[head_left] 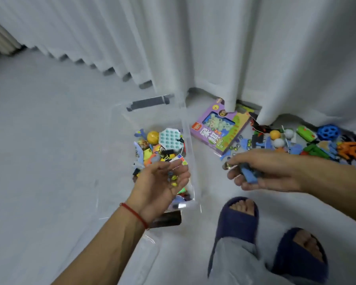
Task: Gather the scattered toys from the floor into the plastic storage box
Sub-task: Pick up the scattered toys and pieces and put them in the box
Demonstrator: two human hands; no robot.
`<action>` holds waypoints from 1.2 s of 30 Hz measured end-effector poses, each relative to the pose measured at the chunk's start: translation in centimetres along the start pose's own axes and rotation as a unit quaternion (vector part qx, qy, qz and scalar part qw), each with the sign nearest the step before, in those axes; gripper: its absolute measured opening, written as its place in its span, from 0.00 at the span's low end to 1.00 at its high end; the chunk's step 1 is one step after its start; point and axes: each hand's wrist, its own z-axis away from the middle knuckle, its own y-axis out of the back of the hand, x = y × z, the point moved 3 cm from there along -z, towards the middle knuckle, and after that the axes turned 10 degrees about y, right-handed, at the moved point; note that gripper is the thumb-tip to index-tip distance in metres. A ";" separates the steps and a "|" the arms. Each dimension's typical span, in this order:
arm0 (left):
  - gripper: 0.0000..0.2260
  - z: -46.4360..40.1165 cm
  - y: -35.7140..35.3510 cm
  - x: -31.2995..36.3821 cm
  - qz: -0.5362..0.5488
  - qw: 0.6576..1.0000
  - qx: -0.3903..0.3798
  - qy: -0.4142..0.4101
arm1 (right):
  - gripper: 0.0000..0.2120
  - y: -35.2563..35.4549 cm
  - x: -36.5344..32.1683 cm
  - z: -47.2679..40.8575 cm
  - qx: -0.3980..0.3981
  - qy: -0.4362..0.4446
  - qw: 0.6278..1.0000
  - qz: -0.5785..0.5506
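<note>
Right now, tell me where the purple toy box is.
Head view: the purple toy box lies on the floor right of the clear storage box, its far end under the white curtain.

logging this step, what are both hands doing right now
Left hand: open, palm up over the storage box, marbles resting in it.
Right hand: gripping a blue toy piece.

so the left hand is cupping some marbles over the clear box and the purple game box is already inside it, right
Not quite. In the head view the left hand does cup marbles over the clear box, but the purple game box is not inside: it lies on the floor to the right of the box, partly under the curtain.
</note>
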 end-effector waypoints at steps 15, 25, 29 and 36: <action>0.05 0.7 0.9 6.9 0.032 0.994 0.070 -0.084 | 0.16 -13.1 -8.7 -7.5 0.137 0.127 0.982 0.029; 0.09 -0.4 -4.5 2.4 -0.146 0.965 0.073 -0.206 | 0.11 2.8 -5.8 -0.9 0.217 0.130 0.937 0.241; 0.11 -3.3 -9.1 -1.5 -0.256 0.943 0.039 -0.209 | 0.10 12.1 -0.3 0.8 0.286 0.063 0.899 0.326; 0.06 -16.4 -9.7 -10.1 -0.430 0.889 0.140 -0.073 | 0.04 20.1 12.2 -1.6 0.302 0.042 0.804 0.510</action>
